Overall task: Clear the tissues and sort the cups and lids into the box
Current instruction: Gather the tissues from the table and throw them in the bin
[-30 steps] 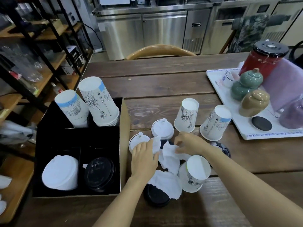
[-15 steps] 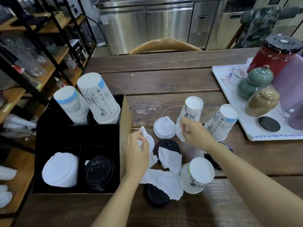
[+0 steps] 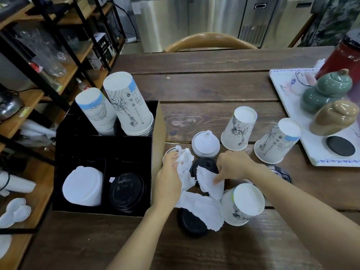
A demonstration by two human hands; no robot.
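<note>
At the centre of the frame, just right of the black box (image 3: 155,121), I see my left hand (image 3: 169,180) closed around a crumpled white tissue (image 3: 185,162). My right hand (image 3: 233,166) pinches the edge of a second tissue (image 3: 210,182) lying over a black lid (image 3: 204,164). A third tissue (image 3: 202,211) drapes across another black lid (image 3: 191,223) lower down, touching an upturned paper cup (image 3: 243,205). Two more inverted cups (image 3: 239,129) stand on the wooden surface (image 3: 214,90) further up, beside a white lid (image 3: 205,145). In the box, cup stacks (image 3: 124,106) fill the upper compartments; white lids (image 3: 83,186) and black lids (image 3: 126,190) the lower ones.
</note>
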